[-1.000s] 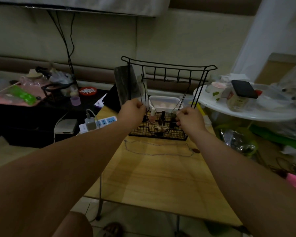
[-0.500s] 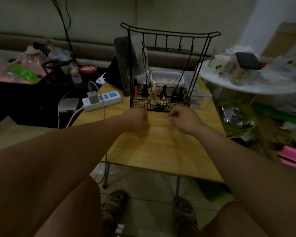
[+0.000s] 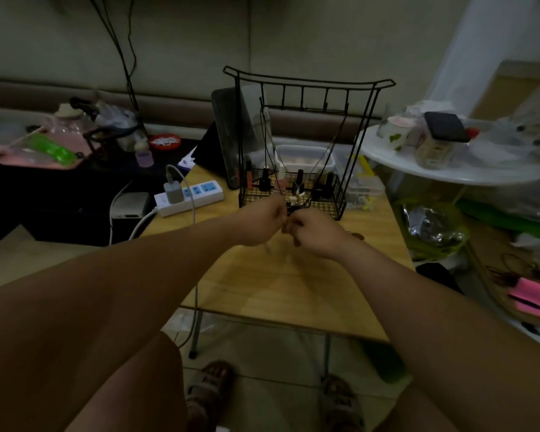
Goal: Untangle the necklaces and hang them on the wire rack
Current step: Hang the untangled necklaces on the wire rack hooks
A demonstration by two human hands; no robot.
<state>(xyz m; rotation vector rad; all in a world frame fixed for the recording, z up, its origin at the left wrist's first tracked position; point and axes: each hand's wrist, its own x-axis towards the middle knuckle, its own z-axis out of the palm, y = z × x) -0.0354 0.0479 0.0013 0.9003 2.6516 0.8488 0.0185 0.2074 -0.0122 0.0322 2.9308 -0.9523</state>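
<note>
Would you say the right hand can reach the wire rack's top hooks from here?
Probably yes: the right hand is just before the wire rack, whose open front leaves the top hooks unobstructed above it.

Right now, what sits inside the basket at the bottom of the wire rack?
Several small dark bottles and a pinkish tube stand in the basket; the left hand and right hand hide its front middle.

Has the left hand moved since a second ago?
Yes. The left hand dropped from the wire rack's left post to its basket front, meeting the right hand.
</note>
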